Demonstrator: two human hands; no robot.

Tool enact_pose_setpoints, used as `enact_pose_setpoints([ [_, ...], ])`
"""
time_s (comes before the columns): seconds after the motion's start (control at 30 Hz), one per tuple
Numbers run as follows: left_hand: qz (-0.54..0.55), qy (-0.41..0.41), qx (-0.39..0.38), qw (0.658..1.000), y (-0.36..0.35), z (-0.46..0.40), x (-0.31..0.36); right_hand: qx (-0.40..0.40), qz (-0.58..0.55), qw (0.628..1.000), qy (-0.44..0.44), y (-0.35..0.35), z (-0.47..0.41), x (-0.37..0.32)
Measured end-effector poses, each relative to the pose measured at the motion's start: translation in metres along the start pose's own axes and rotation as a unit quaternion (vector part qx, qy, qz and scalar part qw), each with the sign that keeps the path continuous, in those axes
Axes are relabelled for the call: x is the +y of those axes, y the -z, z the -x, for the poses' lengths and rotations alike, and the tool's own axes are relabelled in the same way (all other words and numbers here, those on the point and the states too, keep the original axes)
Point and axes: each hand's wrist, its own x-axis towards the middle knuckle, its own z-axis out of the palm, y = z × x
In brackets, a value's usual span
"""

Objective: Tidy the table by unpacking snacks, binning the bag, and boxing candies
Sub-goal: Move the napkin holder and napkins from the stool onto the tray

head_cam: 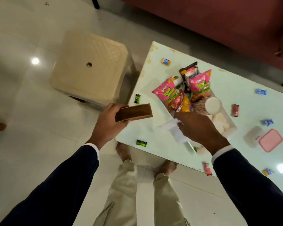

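The folded brown bag point(134, 112) is held pinched in the left hand point(109, 121), at nine o'clock of the snack packets point(183, 92). White paper point(173, 128) is grasped by the right hand point(198, 128); packets could be toppled onto scattered candies if it is tugged.

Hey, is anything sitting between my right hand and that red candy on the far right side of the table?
Yes. Between your right hand and the red candy lies the white tray, and a white cup stands in it, near that line. The candy itself lies uncovered on the table.
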Motion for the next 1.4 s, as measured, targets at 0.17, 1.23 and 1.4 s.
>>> enact_pose_setpoints([
  [0.17, -0.070, -0.100, -0.080, 0.989, -0.054, -0.004, 0.062, 0.028, 0.072, 0.992, -0.099, 0.014, 0.028, 0.060],
  [1.23, 0.116, -0.062, -0.186, 0.974, -0.251, 0.016, 0.197, 0.151, -0.288, 0.942, 0.083, -0.013, 0.138, 0.205],
  [1.4, 0.106, -0.024, -0.185, 0.977, -0.256, 0.018, 0.197, 0.140, -0.298, 0.944, 0.000, -0.019, 0.145, 0.231],
])
